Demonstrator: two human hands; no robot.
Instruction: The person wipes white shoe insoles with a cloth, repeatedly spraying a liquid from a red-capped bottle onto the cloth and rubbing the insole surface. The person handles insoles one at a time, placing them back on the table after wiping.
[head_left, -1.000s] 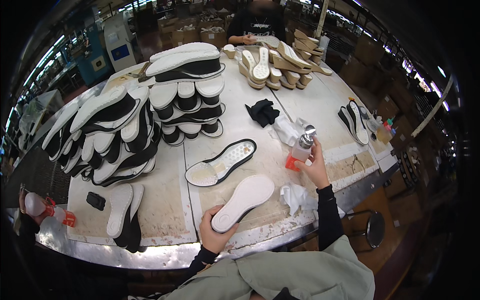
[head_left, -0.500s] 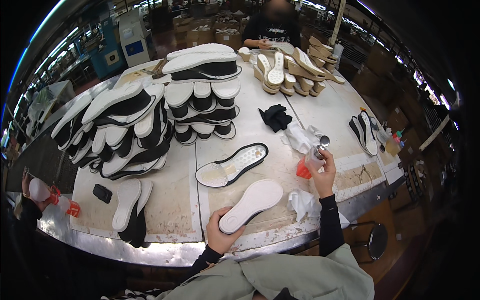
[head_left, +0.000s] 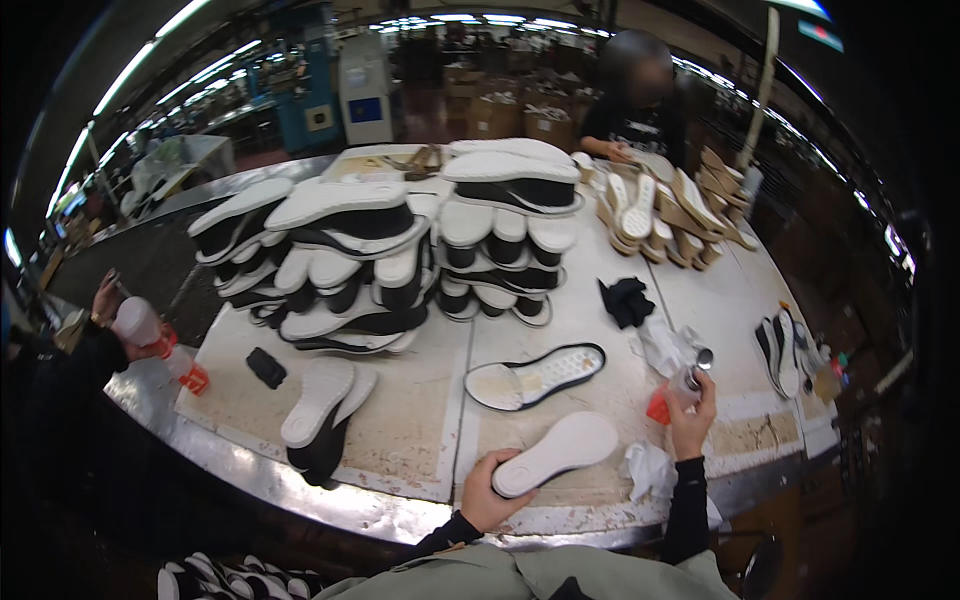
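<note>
My left hand point(head_left: 487, 492) grips the heel end of a white shoe sole point(head_left: 562, 450) with a dark rim, bottom face up, above the table's near edge. In my right hand point(head_left: 690, 420) is a small translucent bottle point(head_left: 682, 386) with a metal top; a red part point(head_left: 658, 406) shows low at its left side. Another sole point(head_left: 535, 377), black-rimmed with its dimpled inner side up, lies just beyond the held one. White crumpled cloths point(head_left: 648, 470) lie near my right hand, one point(head_left: 665, 345) behind the bottle.
Stacked black-and-white wedge soles point(head_left: 350, 215) fill the table's left and middle. A pair of soles point(head_left: 320, 410) and a black object point(head_left: 265, 368) lie in front. Tan wedges point(head_left: 665, 215) and a co-worker point(head_left: 640, 110) are at the back. Another person's hand point(head_left: 108, 298) is at left.
The view has swung, so the table and everything on it appear farther right and lower. My hands still hold the sole and the bottle in much the same way.
</note>
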